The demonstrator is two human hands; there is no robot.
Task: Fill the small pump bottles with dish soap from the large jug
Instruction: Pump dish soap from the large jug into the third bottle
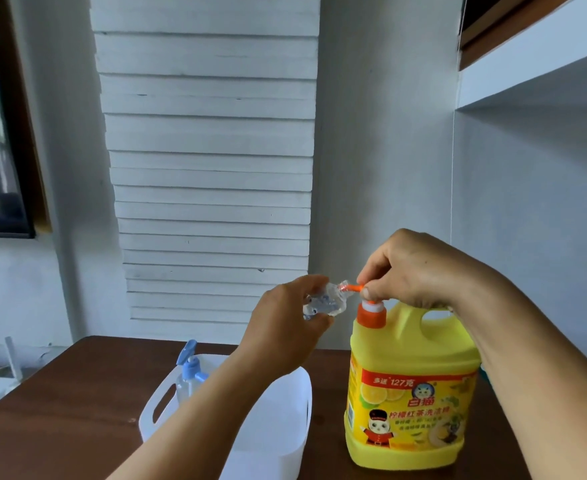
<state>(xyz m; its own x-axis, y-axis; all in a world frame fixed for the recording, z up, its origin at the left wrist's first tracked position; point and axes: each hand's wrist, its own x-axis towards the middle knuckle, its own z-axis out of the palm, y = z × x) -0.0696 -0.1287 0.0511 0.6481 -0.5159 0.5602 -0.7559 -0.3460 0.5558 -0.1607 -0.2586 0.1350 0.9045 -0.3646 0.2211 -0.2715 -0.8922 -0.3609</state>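
Head view shows us both bare hands raised above a dark brown wooden surface [77, 403]. Our left hand [285, 327] holds a small clear bottle [323, 303] tipped on its side, fingers [314, 280] curled around its body, the open neck pointing right. Our right hand [420, 268] rests on top of the jug's orange pump [371, 311], its fingers bunched together and pressing on the pump head, whose orange spout [352, 288] reaches into or right up against the mouth of the small bottle; we cannot tell which. The large yellow jug [413, 393] stands upright toward the right edge of the surface, its label facing us. Just left of the jug sits a white plastic basket [167, 403], partly hidden by our left forearm. In the far left corner of that basket stands another small clear bottle with a blue pump top [190, 370], upright. Whether any soap is flowing from the spout is too small and blurred for us to make out.
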